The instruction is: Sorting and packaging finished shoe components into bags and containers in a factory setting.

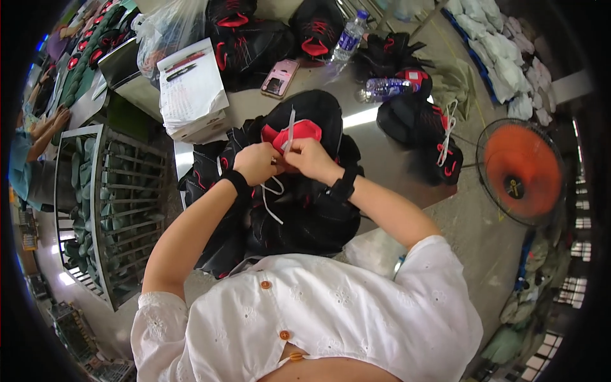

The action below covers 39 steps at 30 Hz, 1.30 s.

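Both my hands are closed at the red-lined part of a black shoe upper (312, 108) in front of my chest. My right hand (312, 159) pinches a white shoelace (291, 122), whose end sticks up above the fingers. Close beside it, my left hand (256, 163) has its fingers bent together at the same spot, and a loop and loose end of white lace hang just below. The fingertips partly cover each other, so exactly what the left one grips is hidden. More black uppers (299, 223) with red trim lie heaped under my forearms.
On the metal table (369, 149) are a pink phone (280, 78), a water bottle (350, 37), another bottle lying down (385, 89), and laced black uppers (420, 130). Papers with pens (191, 86) top a box. An orange fan (522, 170) stands right, a metal rack (130, 204) left.
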Tool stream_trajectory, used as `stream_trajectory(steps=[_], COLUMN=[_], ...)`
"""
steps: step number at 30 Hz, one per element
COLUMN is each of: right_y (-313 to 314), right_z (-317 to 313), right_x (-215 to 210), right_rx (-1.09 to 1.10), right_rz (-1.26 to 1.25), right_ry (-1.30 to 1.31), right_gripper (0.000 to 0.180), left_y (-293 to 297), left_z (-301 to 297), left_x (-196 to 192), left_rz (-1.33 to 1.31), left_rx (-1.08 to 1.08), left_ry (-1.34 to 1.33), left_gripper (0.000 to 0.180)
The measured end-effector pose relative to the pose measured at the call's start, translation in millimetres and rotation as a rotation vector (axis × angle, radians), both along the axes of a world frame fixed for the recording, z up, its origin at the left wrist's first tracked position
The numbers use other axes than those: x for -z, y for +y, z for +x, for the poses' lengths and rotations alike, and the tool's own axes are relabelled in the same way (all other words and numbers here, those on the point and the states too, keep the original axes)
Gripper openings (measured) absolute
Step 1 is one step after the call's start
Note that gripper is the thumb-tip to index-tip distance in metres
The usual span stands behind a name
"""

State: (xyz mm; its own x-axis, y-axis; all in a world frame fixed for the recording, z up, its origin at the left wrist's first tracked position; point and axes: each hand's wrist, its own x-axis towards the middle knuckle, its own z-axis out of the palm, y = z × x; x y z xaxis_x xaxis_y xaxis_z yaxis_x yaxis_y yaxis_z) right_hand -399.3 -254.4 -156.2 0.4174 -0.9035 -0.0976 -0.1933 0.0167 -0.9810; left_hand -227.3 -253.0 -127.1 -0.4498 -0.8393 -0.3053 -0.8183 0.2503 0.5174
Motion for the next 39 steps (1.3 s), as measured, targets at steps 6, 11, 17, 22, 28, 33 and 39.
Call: stream_trajectory(steps=[6, 11, 17, 22, 28, 33, 39], right_y=[28, 36, 18, 20, 50, 51, -7], right_z=[-3, -11, -9, -6, 2, 22, -11], right_x=[-18, -23, -35, -38, -51, -77, -47], right_rx=[0.118, 0.058, 0.06, 0.133, -0.125, -0.369, 0.218], right_rz=[-0.055, -0.172, 0.08, 0.079, -0.042, -0.461, 0.057], right_ry=[-0.066, -0.222, -0.046, -0.166, -0.175, -0.007, -0.199], right_gripper=[0.016, 0.013, 0.016, 0.022, 0.023, 0.016, 0.028], left_y=[12, 15, 6, 10, 19, 9, -9], left_z=[-4, -12, -11, -13, -17, -17, -24], left_x=[5, 1, -4, 6, 6, 15, 7], left_rz=[-0.188, -0.132, -0.067, -0.154, -0.339, -0.382, -0.188], left_rx=[0.068, 0.067, 0.067, 0.035, 0.153, 0.275, 0.291], left_ry=[-0.064, -0.125, 0.105, 0.044, 0.077, 0.113, -0.074], left_gripper=[0.02, 0.02, 0.02, 0.023, 0.011, 0.018, 0.021])
